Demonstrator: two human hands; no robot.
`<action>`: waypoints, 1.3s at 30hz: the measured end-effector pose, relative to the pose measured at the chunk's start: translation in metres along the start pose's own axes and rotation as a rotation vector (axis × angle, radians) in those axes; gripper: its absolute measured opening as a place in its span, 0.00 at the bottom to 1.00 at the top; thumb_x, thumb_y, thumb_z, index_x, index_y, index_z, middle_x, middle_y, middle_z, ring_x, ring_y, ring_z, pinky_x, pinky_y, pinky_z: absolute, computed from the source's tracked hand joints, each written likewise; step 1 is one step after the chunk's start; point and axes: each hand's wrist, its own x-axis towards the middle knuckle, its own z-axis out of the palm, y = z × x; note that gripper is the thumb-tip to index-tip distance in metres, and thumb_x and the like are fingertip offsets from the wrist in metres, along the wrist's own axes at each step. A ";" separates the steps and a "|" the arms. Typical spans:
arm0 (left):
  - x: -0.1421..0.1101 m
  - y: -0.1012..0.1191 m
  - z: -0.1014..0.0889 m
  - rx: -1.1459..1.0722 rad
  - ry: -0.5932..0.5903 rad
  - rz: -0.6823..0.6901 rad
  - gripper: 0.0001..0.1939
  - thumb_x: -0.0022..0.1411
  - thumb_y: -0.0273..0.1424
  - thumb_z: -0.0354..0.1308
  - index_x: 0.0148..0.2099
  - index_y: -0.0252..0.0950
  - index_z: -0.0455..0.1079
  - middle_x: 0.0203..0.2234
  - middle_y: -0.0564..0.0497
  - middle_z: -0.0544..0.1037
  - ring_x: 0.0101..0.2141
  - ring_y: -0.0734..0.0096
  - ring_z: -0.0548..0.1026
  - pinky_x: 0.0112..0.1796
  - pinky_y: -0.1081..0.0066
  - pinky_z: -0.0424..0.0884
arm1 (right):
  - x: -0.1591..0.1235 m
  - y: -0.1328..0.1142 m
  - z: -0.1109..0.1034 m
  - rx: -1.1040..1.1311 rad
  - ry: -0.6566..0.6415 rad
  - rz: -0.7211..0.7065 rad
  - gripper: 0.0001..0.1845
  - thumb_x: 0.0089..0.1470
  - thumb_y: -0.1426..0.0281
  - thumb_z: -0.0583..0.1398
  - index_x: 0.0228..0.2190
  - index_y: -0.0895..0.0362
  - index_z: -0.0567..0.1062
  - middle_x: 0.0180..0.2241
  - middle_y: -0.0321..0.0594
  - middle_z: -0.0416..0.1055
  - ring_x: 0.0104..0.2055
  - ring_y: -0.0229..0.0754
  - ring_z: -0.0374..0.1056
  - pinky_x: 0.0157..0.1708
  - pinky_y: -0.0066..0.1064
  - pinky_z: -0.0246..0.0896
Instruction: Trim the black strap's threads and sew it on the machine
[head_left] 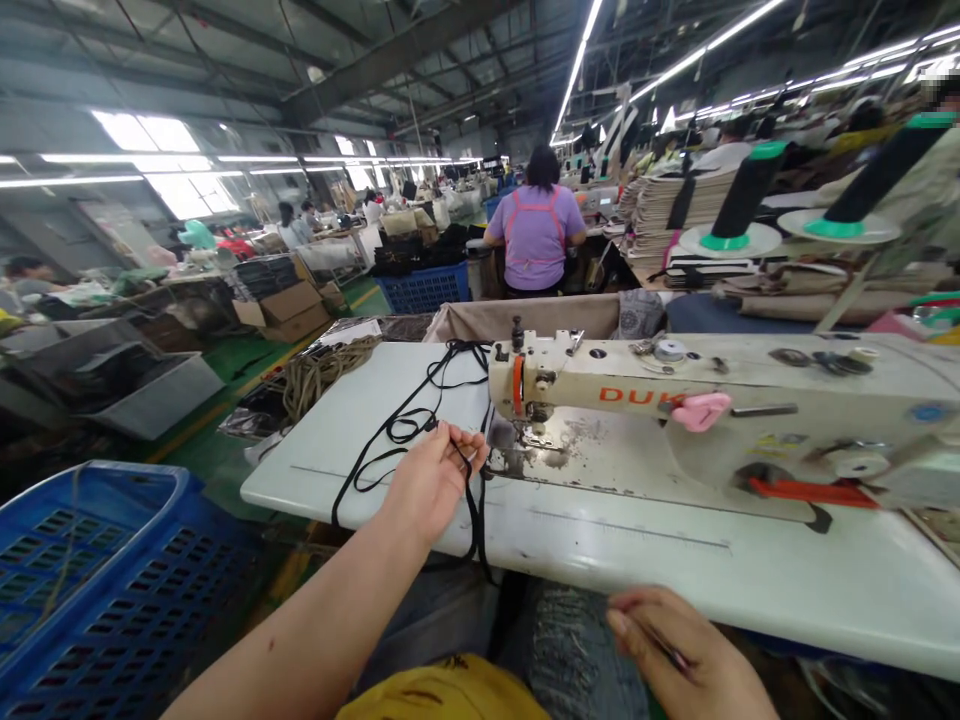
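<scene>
Pinching a bit of black cord (482, 515) in the left hand (435, 475), right by the sewing machine (720, 400).

So the left fingers are closed up on the cord, thumb against the fingertips, just over the table (307, 430) and left of the needle area; the rest of it lies in messy loops on the table's left part, with some hanging over the front edge. The right hand (675, 650) is down at the front edge, well apart from the cord, fingers kinda curled with the thumb near the index, but can't tell if they're gripping anything. Blue basket (184, 495) sits off to the left.
</scene>
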 end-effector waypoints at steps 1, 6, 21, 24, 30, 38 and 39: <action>-0.005 -0.003 0.002 -0.005 -0.011 -0.024 0.14 0.72 0.28 0.56 0.31 0.32 0.71 0.27 0.48 0.75 0.33 0.67 0.79 0.44 0.61 0.81 | 0.006 -0.009 0.012 0.027 0.000 -0.034 0.19 0.61 0.50 0.62 0.30 0.50 0.82 0.36 0.42 0.80 0.37 0.44 0.76 0.39 0.29 0.73; -0.029 -0.027 0.004 0.012 -0.090 -0.144 0.11 0.69 0.31 0.62 0.32 0.33 0.71 0.29 0.49 0.76 0.36 0.67 0.78 0.47 0.61 0.78 | 0.037 -0.042 0.075 0.217 -0.086 0.056 0.20 0.59 0.55 0.64 0.48 0.53 0.78 0.34 0.38 0.76 0.31 0.41 0.69 0.32 0.29 0.66; -0.008 -0.035 -0.034 0.241 -0.251 -0.266 0.18 0.57 0.42 0.74 0.34 0.32 0.75 0.32 0.53 0.71 0.27 0.80 0.63 0.29 0.78 0.63 | 0.042 -0.047 0.080 -0.179 0.066 -0.150 0.13 0.62 0.74 0.55 0.36 0.54 0.80 0.27 0.39 0.77 0.29 0.43 0.72 0.30 0.29 0.62; -0.005 -0.029 -0.042 0.217 -0.291 -0.321 0.18 0.57 0.42 0.74 0.35 0.33 0.74 0.33 0.52 0.70 0.27 0.80 0.65 0.28 0.78 0.63 | 0.041 -0.050 0.083 -0.217 0.108 -0.187 0.17 0.61 0.78 0.56 0.45 0.54 0.80 0.33 0.41 0.80 0.34 0.45 0.75 0.35 0.31 0.67; 0.003 -0.016 -0.058 0.160 -0.307 -0.338 0.18 0.59 0.38 0.73 0.31 0.33 0.69 0.29 0.55 0.66 0.27 0.80 0.62 0.28 0.80 0.63 | 0.047 -0.080 0.084 -0.136 -0.030 -0.146 0.11 0.66 0.69 0.60 0.48 0.51 0.79 0.40 0.41 0.78 0.37 0.43 0.76 0.37 0.31 0.72; 0.014 0.005 -0.073 0.021 -0.354 -0.417 0.20 0.61 0.39 0.72 0.30 0.34 0.66 0.27 0.56 0.64 0.25 0.81 0.59 0.28 0.80 0.60 | 0.068 -0.096 0.109 -0.365 0.080 -0.348 0.12 0.71 0.69 0.54 0.52 0.56 0.74 0.52 0.51 0.75 0.53 0.49 0.74 0.52 0.41 0.74; 0.014 0.007 -0.075 0.019 -0.355 -0.429 0.21 0.61 0.40 0.72 0.31 0.34 0.65 0.27 0.56 0.64 0.25 0.81 0.58 0.27 0.81 0.59 | 0.071 -0.097 0.111 -0.426 0.081 -0.374 0.12 0.72 0.68 0.54 0.52 0.56 0.73 0.50 0.51 0.76 0.50 0.49 0.75 0.49 0.41 0.75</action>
